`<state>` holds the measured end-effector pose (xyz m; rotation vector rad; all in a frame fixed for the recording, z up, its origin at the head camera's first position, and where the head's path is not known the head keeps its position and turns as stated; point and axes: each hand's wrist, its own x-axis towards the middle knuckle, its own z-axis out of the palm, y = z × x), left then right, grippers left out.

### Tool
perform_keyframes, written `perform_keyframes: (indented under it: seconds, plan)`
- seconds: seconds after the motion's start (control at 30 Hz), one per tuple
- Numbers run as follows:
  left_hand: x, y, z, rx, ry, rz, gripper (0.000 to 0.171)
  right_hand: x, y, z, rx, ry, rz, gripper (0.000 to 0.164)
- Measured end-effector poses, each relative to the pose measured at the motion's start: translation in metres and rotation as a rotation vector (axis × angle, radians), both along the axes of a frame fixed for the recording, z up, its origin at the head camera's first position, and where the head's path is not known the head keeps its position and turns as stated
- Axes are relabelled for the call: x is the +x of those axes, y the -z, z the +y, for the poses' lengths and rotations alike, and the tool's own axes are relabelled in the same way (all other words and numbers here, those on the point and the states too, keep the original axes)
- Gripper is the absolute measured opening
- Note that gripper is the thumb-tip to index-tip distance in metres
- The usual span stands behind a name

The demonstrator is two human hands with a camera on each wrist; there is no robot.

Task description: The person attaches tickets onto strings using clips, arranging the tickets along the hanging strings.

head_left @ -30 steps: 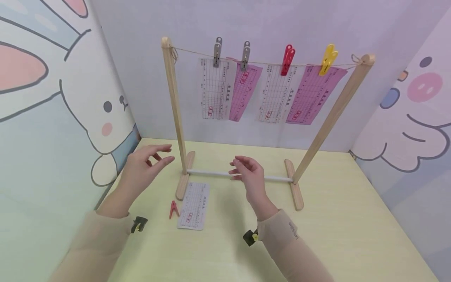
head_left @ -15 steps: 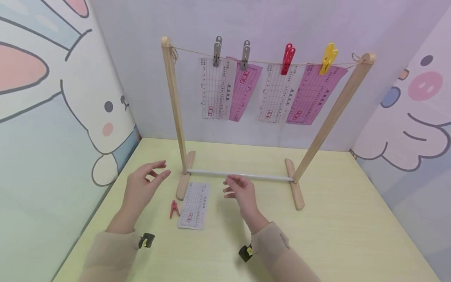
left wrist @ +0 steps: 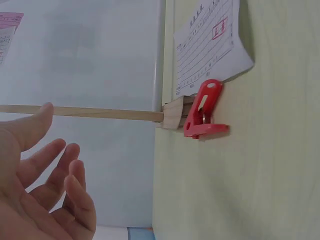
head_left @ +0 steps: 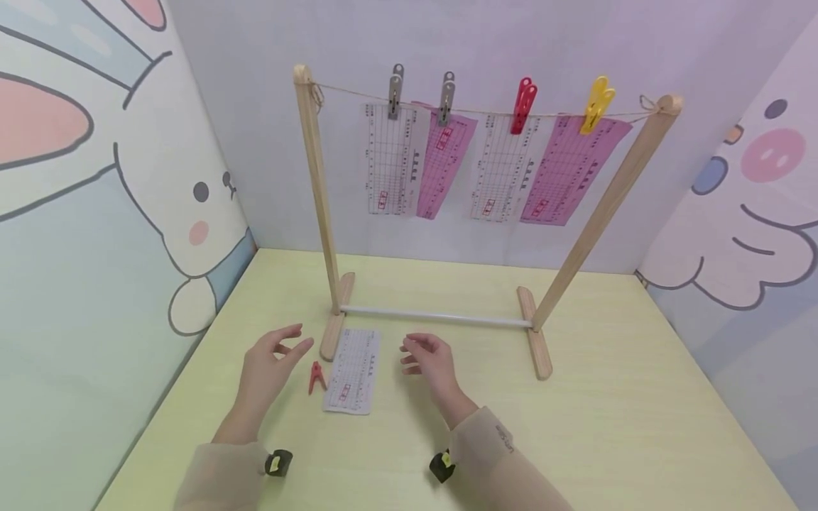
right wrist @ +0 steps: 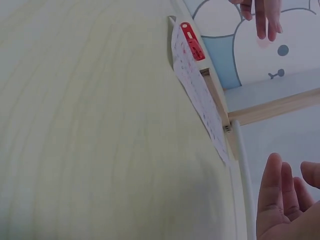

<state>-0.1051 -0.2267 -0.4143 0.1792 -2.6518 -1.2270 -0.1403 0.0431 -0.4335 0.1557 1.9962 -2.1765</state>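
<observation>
My left hand (head_left: 271,362) hovers over the table at the left, fingers loosely bent and nothing in them. Just to its right a red clothespin (head_left: 316,377) lies on the table. Beside that clothespin lies a white printed slip (head_left: 353,372) with a small red stamp. My right hand (head_left: 431,362) is held to the right of the slip, fingers relaxed, with no object in it. In the left wrist view the red clothespin (left wrist: 204,111) and the slip (left wrist: 207,45) lie beyond the left hand (left wrist: 47,185). The right wrist view shows the right hand (right wrist: 287,205) apart from the slip (right wrist: 197,85).
A wooden stand with a left post (head_left: 319,191), right post (head_left: 607,213) and white crossbar (head_left: 434,316) stands behind. From its string hang white and pink slips (head_left: 543,170), held by two grey clothespins (head_left: 446,99), a red one (head_left: 524,106) and a yellow one (head_left: 597,105).
Both hands have come down and back toward the near side of the table; the right hand has also shifted left. The slip and red clothespin on the table stay in place.
</observation>
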Motion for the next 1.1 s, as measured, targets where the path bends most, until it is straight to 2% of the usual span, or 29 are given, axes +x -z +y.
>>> perform_keyframes:
  seconds: [0.1, 0.2, 0.37, 0.47, 0.63, 0.8, 0.97, 1.1]
  plan:
    - [0.001, 0.009, 0.002, 0.035, -0.023, -0.097, 0.059, -0.005, 0.012, -0.002, 0.023, 0.004, -0.03, 0.035]
    - [0.001, 0.017, 0.005, 0.068, -0.05, -0.17, 0.062, -0.006, 0.017, -0.006, 0.067, 0.004, -0.041, 0.033]
    - [0.003, 0.029, 0.015, 0.121, -0.133, -0.201, 0.06, -0.007, 0.024, -0.013, 0.162, -0.014, -0.079, 0.029]
    - [0.004, 0.033, 0.021, 0.132, -0.168, -0.216, 0.059, -0.007, 0.027, -0.018, 0.183, -0.028, -0.097, 0.029]
    - [0.008, 0.036, 0.025, 0.106, -0.178, -0.243, 0.061, -0.007, 0.031, -0.025, 0.184, -0.057, -0.1, 0.029]
    - [0.011, 0.041, 0.026, 0.094, -0.189, -0.285, 0.064, -0.006, 0.034, -0.029, 0.242, -0.089, -0.094, 0.032]
    - [0.014, 0.046, 0.026, 0.075, -0.173, -0.347, 0.071, -0.006, 0.035, -0.036, 0.279, -0.099, -0.101, 0.034]
    - [0.014, 0.047, 0.028, 0.05, -0.169, -0.366, 0.074, -0.008, 0.035, -0.042, 0.329, -0.114, -0.082, 0.033]
